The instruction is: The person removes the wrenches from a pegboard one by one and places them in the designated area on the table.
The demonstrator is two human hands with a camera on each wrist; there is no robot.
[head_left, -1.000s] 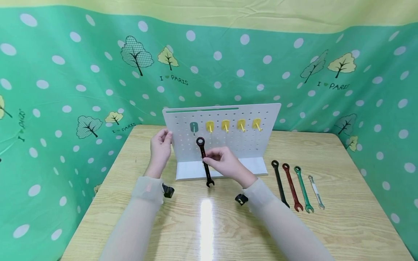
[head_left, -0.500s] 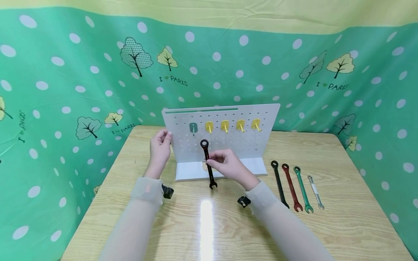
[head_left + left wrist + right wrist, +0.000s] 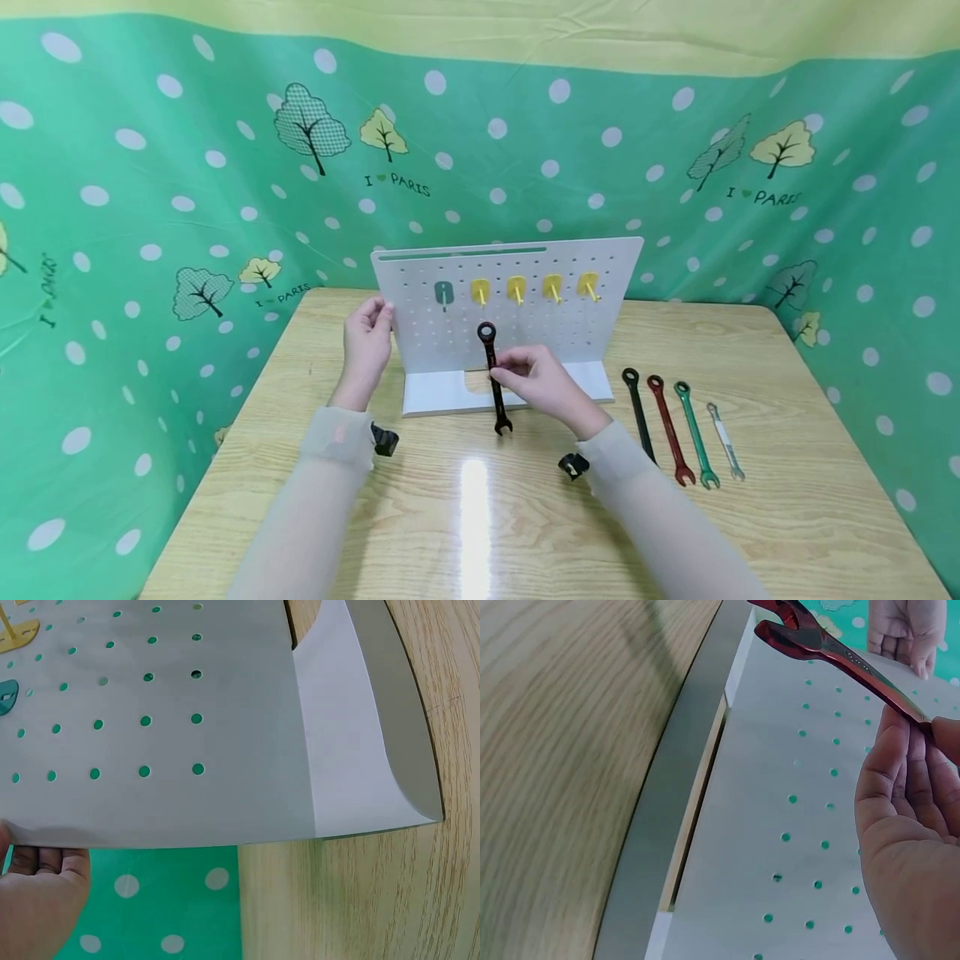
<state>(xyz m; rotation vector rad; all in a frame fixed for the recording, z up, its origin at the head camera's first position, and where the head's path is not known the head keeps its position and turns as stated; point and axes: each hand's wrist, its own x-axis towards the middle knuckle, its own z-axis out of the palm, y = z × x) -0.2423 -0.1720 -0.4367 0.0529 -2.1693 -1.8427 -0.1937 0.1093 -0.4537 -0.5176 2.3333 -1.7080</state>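
Observation:
My right hand (image 3: 538,379) pinches a dark red ratcheting combination wrench (image 3: 495,392) by the middle of its shaft. The wrench is nearly upright in front of the white pegboard (image 3: 435,342), ring end up and open end down. In the right wrist view the wrench (image 3: 862,671) looks red, its open jaw at the upper left. My left hand (image 3: 367,337) grips the pegboard's left edge; in the left wrist view its fingers (image 3: 49,860) go behind the board. One green hook (image 3: 445,292) and several yellow hooks (image 3: 517,289) are on the pegboard, with nothing hanging from them.
On the wooden table (image 3: 810,467), right of the pegboard, lie a black wrench (image 3: 639,417), a red wrench (image 3: 671,429), a green wrench (image 3: 697,435) and a small silver wrench (image 3: 725,442). A green dotted curtain (image 3: 495,167) surrounds the table's back and sides.
My right hand has moved to the right and slightly down with the wrench, away from below the green hook to below the first yellow one. The left hand stays on the pegboard's edge.

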